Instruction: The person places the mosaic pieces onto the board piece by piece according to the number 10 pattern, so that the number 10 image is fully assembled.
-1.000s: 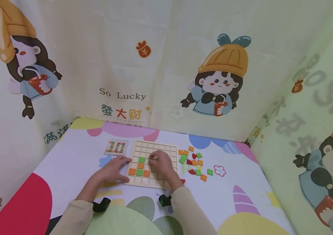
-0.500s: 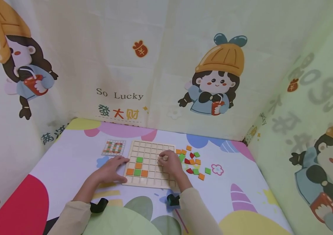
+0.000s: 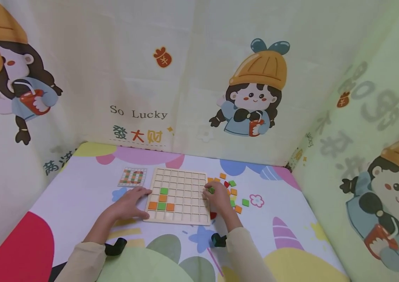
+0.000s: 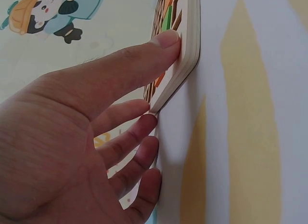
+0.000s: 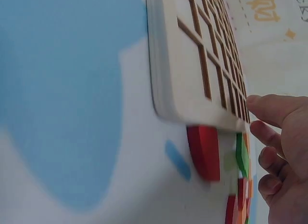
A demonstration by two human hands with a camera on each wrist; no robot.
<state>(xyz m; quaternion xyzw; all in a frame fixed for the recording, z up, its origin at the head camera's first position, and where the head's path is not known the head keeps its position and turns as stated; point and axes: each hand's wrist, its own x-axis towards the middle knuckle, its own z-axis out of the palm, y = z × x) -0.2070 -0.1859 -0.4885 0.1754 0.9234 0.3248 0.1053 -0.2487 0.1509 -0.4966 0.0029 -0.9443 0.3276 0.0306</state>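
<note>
Laid flat on a printed tabletop (image 3: 76,196): a gridded wooden board (image 3: 187,192), seated at its left with orange tiles (image 3: 152,205) and green tiles (image 3: 164,191). Set against the left edge, thumb resting on the rim by the near corner, fingers relaxed and wrapped around nothing: the left hand (image 3: 130,203). Poised at the right edge, fingers loosely bent and apart from the thumb, nothing seen pinched: the right hand (image 3: 219,197). Scattered beyond it, partly hidden: loose tiles (image 3: 245,202), with a red piece (image 5: 204,151) just beside the board. Off to the left: a pattern card (image 3: 132,177).

Probably light, hard and smooth in the fingers, a little slippery but hardly fragile: the tiles, best pinched across two opposite sides. Likely stiff and light enough to slide when nudged: the board, best steadied by its rim, clear of the cells.
</note>
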